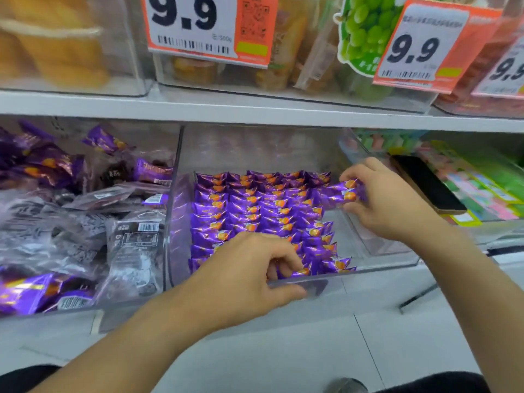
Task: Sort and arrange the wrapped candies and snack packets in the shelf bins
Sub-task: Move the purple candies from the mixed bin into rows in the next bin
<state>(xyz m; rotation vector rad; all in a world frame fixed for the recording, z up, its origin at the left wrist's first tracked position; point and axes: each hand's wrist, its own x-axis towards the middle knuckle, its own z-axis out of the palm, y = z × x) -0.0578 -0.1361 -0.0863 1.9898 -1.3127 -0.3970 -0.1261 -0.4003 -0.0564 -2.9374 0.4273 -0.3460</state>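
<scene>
Currently: right hand [388, 199] pinching few purple candies [344, 191] above clear bin [377, 245], right rear. Left hand [249, 276] at bin front rim, fingers curled onto front candy row [317, 268]. Remaining candies in tidy rows [255, 211] inside bin. Black phone [426, 184] beside right hand.

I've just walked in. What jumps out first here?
Rows of purple candies fill the clear middle bin. The right hand pinches a few at the bin's right side, while the left hand grips its front rim. Big orange 9.9 price tags hang above.
</scene>
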